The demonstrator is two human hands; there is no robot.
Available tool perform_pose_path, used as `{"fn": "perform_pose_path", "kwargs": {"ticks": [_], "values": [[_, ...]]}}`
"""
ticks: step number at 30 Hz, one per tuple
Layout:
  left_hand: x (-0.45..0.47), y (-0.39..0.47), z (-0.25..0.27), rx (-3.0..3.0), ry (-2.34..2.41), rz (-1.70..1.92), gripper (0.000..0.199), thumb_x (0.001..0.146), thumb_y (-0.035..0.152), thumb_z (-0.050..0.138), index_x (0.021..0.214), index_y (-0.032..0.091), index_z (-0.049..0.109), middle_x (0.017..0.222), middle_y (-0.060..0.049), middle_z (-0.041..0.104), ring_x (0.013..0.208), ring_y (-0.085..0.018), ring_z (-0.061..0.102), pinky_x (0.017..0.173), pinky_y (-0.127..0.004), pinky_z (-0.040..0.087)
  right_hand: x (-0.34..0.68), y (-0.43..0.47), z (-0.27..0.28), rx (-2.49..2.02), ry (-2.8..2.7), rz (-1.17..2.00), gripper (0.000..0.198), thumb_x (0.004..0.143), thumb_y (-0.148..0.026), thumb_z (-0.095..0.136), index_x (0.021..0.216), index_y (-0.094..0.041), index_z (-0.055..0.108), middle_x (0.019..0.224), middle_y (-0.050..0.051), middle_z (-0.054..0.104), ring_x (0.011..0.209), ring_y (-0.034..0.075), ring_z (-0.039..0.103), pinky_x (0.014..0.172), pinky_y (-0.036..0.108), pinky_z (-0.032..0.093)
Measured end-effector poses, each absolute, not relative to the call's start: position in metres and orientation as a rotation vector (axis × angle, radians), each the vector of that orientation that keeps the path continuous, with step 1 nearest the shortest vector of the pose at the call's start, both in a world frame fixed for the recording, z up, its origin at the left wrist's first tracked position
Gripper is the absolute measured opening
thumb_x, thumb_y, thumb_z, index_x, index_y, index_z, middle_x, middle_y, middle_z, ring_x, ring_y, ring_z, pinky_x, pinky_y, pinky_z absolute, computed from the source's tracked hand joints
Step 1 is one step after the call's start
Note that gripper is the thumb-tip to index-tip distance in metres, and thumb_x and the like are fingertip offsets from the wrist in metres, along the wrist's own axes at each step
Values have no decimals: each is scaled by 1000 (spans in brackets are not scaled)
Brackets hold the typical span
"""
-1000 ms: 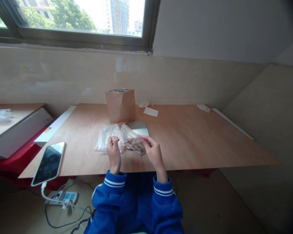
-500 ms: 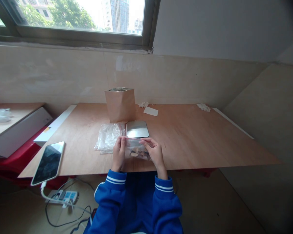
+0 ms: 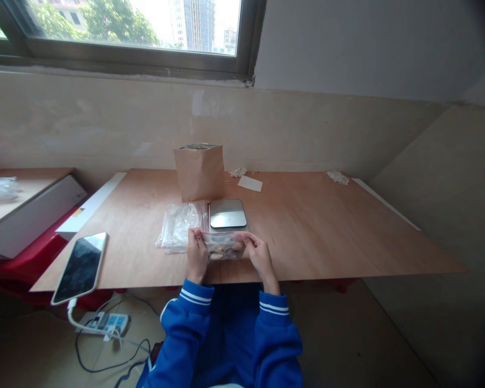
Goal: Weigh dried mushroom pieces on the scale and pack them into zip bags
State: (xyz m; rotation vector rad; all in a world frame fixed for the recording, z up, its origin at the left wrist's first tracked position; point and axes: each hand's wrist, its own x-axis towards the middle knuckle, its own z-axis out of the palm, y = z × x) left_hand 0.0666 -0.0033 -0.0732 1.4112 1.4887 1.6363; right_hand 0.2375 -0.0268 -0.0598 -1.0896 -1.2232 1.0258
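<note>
A clear zip bag with brownish pieces inside is stretched between my two hands over the table's front edge. My left hand pinches its left top corner, and my right hand grips the right top corner. A reddish strip runs along the bag's upper edge. Just beyond the bag lies a small flat scale with a shiny metal top. To the left of the scale, near my left hand, is a pile of clear plastic bags. What the brown pieces are, I cannot make out.
Behind the pile stands an upright brown paper bag with its top open. A white card and crumpled tissue lie near the wall. A phone on a charging cable overhangs the wooden table's left front edge.
My right hand has moved a little to the right, drawing the bag's top edge out wider and straighter. Both hands keep hold of the bag.
</note>
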Motion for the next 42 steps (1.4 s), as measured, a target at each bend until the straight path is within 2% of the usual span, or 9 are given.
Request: {"fn": "perform_pose_path", "kwargs": {"ticks": [7,12,14,17,20,26,30,37,42], "values": [[65,-2,-77,1371,1450,1648,45,91,64,35,81,22,50,69,0,52,64,-16,49,64,-30,38,231,-30,-57,-1149,-1137,963,49,89,-63,47,89,-19,69,76,8,75,74,25,72,70,36,57],[65,-4,-72,1298,1206,1481,48,89,64,42,87,19,61,69,-2,57,63,-16,52,66,-30,44,230,-28,-52,-1305,-987,613,50,88,-62,48,81,-17,67,75,6,71,60,17,62,57,27,48],[66,-8,-69,1307,1054,1347,48,87,63,46,93,18,64,78,-5,64,73,-18,60,72,-31,49,231,-27,-52,-1348,-911,497,51,88,-62,49,83,-15,68,73,6,69,60,16,59,58,26,46],[72,-14,-64,1317,806,1145,47,77,48,70,114,21,59,112,-10,67,101,-23,64,88,-36,51,233,-27,-51,-1358,-829,451,51,88,-61,48,85,-15,68,74,6,69,61,16,58,58,25,45],[80,-19,-62,1292,698,1035,67,69,32,80,126,24,48,118,-10,65,99,-23,67,88,-38,52,235,-27,-52,-1353,-804,453,50,90,-61,46,85,-15,67,73,5,67,61,16,57,58,25,44],[84,-19,-62,1343,970,1145,36,75,40,74,101,18,64,90,-6,70,81,-20,67,75,-32,53,237,-28,-54,-1374,-838,438,52,88,-64,47,79,-16,64,67,5,65,60,17,58,57,25,46],[81,-17,-66,1299,984,1248,34,80,44,68,100,17,67,99,-8,71,95,-23,66,88,-36,51,235,-27,-54,-1376,-835,460,53,88,-65,47,82,-15,67,77,9,71,65,18,62,61,27,48],[79,-15,-62,1231,943,1326,34,81,44,66,104,20,68,108,-7,70,108,-23,62,100,-38,45,240,-25,-55,-1327,-828,558,51,84,-64,53,78,-15,68,75,8,72,68,19,65,66,29,51],[79,-18,-52,1223,994,1350,35,88,49,55,100,19,69,104,-7,71,103,-22,64,95,-34,47,243,-26,-54,-1292,-875,652,49,81,-62,58,81,-15,69,73,8,72,66,20,66,63,29,51]]}}
